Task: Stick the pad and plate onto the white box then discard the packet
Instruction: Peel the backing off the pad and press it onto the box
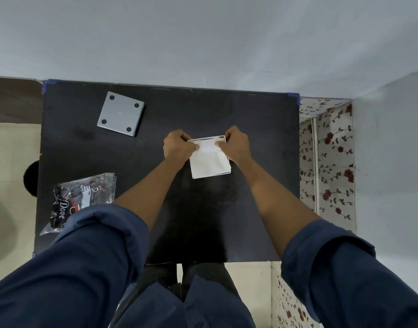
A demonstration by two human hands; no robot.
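Note:
A white square pad with its backing sheet [209,162] is held above the middle of the black table [203,221]. My left hand [177,145] pinches its upper left corner and my right hand [236,144] pinches its upper right corner, thumbs on top of the sheet. The top layer looks wrinkled near my thumbs. A grey-white square box [120,113] with black round feet at its corners lies at the table's far left, apart from both hands. A crinkled clear plastic packet [82,197] with dark print lies near the table's left front edge.
A pale wall [203,39] rises right behind the table. A floral-patterned surface [328,162] stands to the right of the table. To the left are a light floor [11,185] and a dark round object [31,178] at the table's edge.

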